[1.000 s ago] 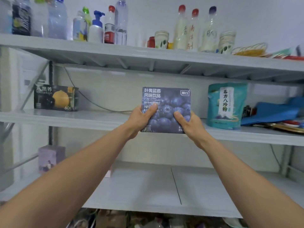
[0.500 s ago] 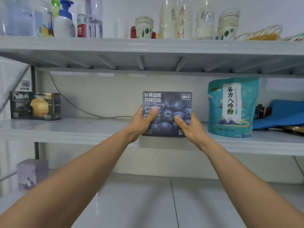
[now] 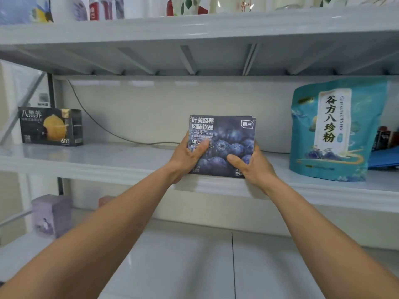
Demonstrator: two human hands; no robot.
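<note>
Both your bare arms stretch forward and up, closing in on the box (image 3: 228, 134) from below. Your left hand (image 3: 190, 156) grips the box's lower left edge, with the thumb laid across its front and slanting up to the right, and the fingers hidden behind it. Your right hand (image 3: 252, 167) grips the box's lower right corner, thumb across the front pointing left, fingers wrapped round the right edge. The thumbs stay apart, with a strip of the box's front between them. Both wrists sit just below the box, and your forearms spread down and outward from it.
</note>
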